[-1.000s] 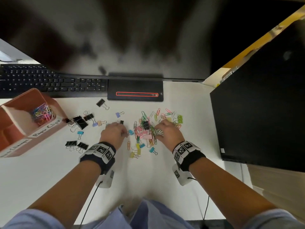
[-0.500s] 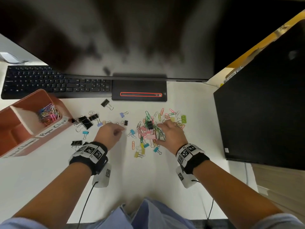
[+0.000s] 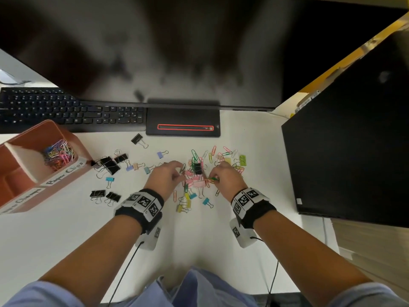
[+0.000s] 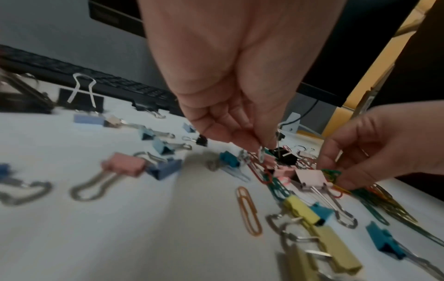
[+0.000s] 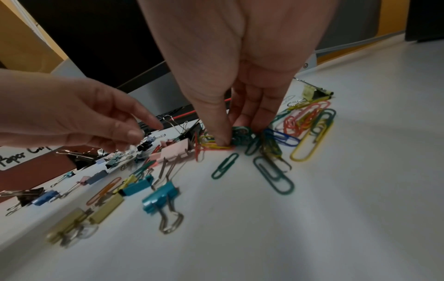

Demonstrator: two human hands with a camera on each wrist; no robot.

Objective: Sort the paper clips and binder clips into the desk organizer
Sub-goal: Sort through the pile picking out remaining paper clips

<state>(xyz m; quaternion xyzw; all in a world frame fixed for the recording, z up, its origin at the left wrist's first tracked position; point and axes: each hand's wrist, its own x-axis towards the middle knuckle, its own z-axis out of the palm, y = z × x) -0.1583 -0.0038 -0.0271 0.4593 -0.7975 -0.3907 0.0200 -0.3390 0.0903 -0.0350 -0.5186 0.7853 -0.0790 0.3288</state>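
Note:
A heap of coloured paper clips and binder clips (image 3: 199, 173) lies mid-desk. My left hand (image 3: 180, 172) is at its left edge; in the left wrist view this hand (image 4: 258, 146) pinches a small pale clip (image 4: 261, 154) just above the heap. My right hand (image 3: 211, 177) is at the heap's right side, where thumb and fingers pinch a bunch of green paper clips (image 5: 240, 132) against the desk. The terracotta desk organizer (image 3: 73, 138) stands at the far left, with paper clips (image 3: 58, 154) in its compartment labelled Paper Clips. Black binder clips (image 3: 108, 163) lie beside it.
A black keyboard (image 3: 66, 109) and the monitor's base (image 3: 183, 118) run along the back, under a large monitor (image 3: 177, 52). A black box (image 3: 349, 140) blocks the right side. White desk (image 3: 66, 229) stretches in front of the clips.
My left hand has moved right, from the scattered binder clips to the heap, and now pinches a clip. My right hand has stayed at the heap, closing on green paper clips.

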